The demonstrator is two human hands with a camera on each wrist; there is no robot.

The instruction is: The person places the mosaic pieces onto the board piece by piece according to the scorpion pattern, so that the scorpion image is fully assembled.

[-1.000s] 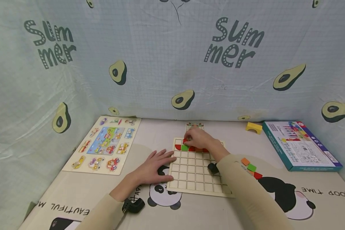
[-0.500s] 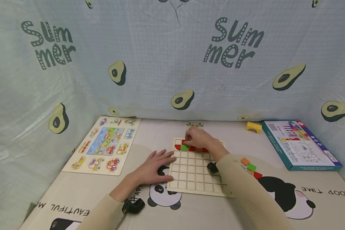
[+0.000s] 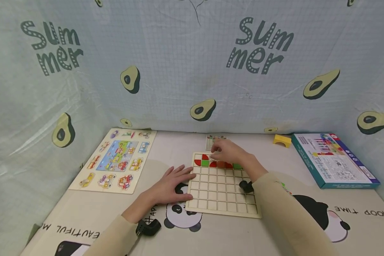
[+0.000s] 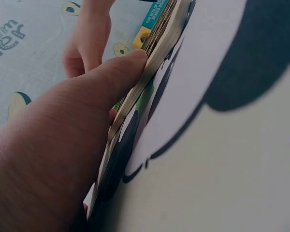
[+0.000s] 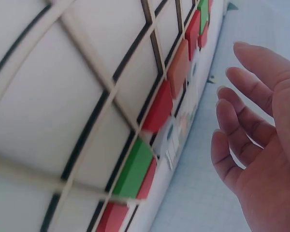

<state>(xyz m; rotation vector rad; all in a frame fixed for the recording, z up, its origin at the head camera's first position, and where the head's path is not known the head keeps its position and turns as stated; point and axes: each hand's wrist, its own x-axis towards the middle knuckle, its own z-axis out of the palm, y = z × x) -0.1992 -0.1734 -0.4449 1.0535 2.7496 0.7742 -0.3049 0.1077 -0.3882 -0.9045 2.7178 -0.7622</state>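
My left hand rests spread on the left edge of a wooden grid board, its thumb on the board's edge in the left wrist view. My right hand hovers over the top rows with loosely bent fingers. Nothing is held in it in the right wrist view. Colored tiles fill part of the two upper rows, including a red tile above a green tile. White tiles with grey rings, such as one ring tile, sit in the top row. Behind the board lies a small pattern card, partly covered by the right hand.
A picture puzzle board lies at the left. At the back right are a yellow arch block and a flat teal box. Loose tiles near the right sleeve are mostly hidden by it.
My right hand has let go of the red tile in the top row and moved slightly right and up. The left hand stays in place.
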